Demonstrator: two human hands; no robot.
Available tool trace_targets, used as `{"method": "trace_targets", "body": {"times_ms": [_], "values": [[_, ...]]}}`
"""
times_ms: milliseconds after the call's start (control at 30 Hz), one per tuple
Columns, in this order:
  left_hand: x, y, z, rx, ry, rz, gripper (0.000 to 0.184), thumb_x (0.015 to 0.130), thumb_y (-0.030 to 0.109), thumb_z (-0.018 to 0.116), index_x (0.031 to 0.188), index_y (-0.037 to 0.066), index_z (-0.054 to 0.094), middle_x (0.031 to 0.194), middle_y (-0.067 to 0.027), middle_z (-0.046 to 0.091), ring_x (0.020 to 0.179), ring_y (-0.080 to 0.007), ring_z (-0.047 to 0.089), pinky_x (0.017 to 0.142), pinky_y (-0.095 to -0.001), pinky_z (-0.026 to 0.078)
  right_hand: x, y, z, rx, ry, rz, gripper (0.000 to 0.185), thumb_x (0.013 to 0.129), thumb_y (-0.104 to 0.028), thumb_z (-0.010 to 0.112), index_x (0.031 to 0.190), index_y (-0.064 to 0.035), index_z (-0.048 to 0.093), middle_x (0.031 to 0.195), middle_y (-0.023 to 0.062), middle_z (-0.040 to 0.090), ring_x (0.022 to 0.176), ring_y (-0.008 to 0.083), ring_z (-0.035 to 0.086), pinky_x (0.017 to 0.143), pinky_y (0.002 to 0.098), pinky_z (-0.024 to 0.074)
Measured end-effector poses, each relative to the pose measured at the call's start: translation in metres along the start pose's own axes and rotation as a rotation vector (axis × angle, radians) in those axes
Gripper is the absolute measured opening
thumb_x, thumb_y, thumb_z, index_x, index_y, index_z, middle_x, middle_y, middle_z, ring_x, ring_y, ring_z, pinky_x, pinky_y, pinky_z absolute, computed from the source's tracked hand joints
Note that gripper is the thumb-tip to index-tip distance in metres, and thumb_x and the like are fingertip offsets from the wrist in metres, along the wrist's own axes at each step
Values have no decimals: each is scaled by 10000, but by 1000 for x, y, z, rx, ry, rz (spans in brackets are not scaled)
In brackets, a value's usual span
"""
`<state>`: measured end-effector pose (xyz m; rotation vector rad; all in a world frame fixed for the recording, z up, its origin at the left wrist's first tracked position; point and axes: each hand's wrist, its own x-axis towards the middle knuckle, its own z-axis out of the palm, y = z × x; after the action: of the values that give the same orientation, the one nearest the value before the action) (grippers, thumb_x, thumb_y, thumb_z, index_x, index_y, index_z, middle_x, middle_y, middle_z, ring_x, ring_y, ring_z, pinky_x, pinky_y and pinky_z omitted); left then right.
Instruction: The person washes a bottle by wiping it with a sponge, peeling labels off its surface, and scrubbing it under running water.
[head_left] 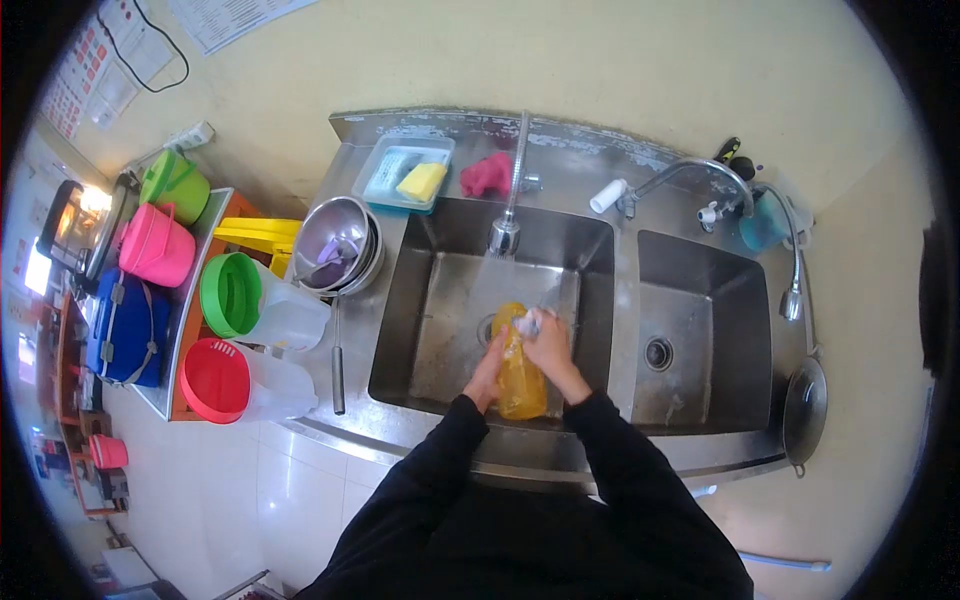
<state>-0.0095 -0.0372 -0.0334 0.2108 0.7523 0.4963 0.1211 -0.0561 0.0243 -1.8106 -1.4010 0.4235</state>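
Note:
A yellow see-through bottle-shaped container (521,385) lies tilted over the left sink basin, near its front edge. My left hand (487,372) is closed round its left side. My right hand (549,347) is closed at its upper right, with a small whitish thing (527,322) at the fingers; its kind does not show clearly. Water sprays from the flexible tap (505,235) just above the container. The left basin (430,300) is steel, with its drain partly hidden behind the container.
Stacked steel bowls (335,240), clear jugs with a green lid (229,294) and a red lid (216,380) stand left. Behind are a tray (375,180) with a yellow sponge (422,182) and a pink cloth (487,175). A strainer (805,410) hangs right of the second basin (700,380).

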Motion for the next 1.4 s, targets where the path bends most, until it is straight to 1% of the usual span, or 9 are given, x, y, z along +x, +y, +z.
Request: {"method": "trace_targets", "body": {"times_ms": [200, 300, 400, 500, 800, 1000, 1100, 1300, 1400], "values": [[3, 2, 5, 87, 131, 104, 519, 898, 527, 565, 1233, 133, 524, 1000, -51, 645, 863, -198, 640, 735, -383, 545, 8, 0, 0, -20, -83, 145, 130, 753, -103, 638, 856, -37, 594, 796, 225, 625, 771, 436, 604, 700, 458, 483], [7, 8, 3, 101, 74, 82, 512, 900, 510, 574, 1230, 122, 517, 1000, -55, 631, 863, -192, 635, 712, -376, 545, 11, -10, -6, -71, 50, 46, 116, 765, -113, 631, 829, -34, 575, 787, 230, 621, 762, 437, 607, 677, 458, 487], [10, 18, 14, 19, 61, 82, 517, 903, 506, 571, 1244, 124, 502, 1008, -56, 620, 878, -185, 624, 719, -374, 539, -11, -37, -28, 44, -82, 89, 121, 774, -120, 623, 847, -36, 574, 790, 232, 620, 785, 441, 609, 684, 475, 482], [11, 3, 22, 172, 57, 100, 531, 903, 509, 570, 1263, 127, 489, 1032, -56, 612, 897, -182, 617, 735, -373, 532, 13, -10, -26, -70, -1, 130, 117, 785, -119, 613, 857, -37, 570, 795, 231, 620, 805, 446, 605, 693, 489, 477], [8, 2, 24, 248, 35, 103, 513, 903, 501, 570, 1244, 123, 501, 1015, -47, 618, 888, -168, 613, 742, -364, 528, 16, -6, -37, -11, -27, 139, 100, 791, -113, 613, 820, -29, 568, 774, 223, 618, 763, 411, 622, 635, 481, 467], [18, 11, 14, -17, -40, 54, 476, 909, 512, 549, 1188, 127, 537, 1001, -34, 631, 844, -157, 625, 695, -355, 534, -16, -27, -34, 3, -24, 35, 76, 792, -102, 603, 792, -33, 572, 756, 214, 618, 741, 410, 619, 624, 478, 467], [15, 4, 11, 172, -24, -24, 475, 912, 515, 540, 1188, 129, 542, 993, -37, 634, 855, -166, 627, 708, -358, 535, 12, -9, -35, -43, -17, 145, 80, 787, -108, 612, 811, -39, 580, 755, 219, 616, 753, 405, 624, 644, 462, 481], [6, 16, 13, 28, 13, 34, 475, 898, 520, 556, 1175, 134, 554, 953, -39, 647, 811, -191, 637, 718, -372, 534, -12, -29, -26, 62, -51, 79, 85, 803, -125, 604, 831, -48, 580, 755, 202, 620, 744, 402, 622, 643, 456, 480], [2, 4, 8, 83, 28, -47, 484, 895, 536, 548, 1159, 132, 572, 963, -54, 655, 832, -205, 640, 723, -384, 535, 7, -12, -23, 15, -14, 145, 86, 796, -110, 613, 828, -48, 564, 737, 209, 611, 754, 413, 622, 651, 446, 484]]}}
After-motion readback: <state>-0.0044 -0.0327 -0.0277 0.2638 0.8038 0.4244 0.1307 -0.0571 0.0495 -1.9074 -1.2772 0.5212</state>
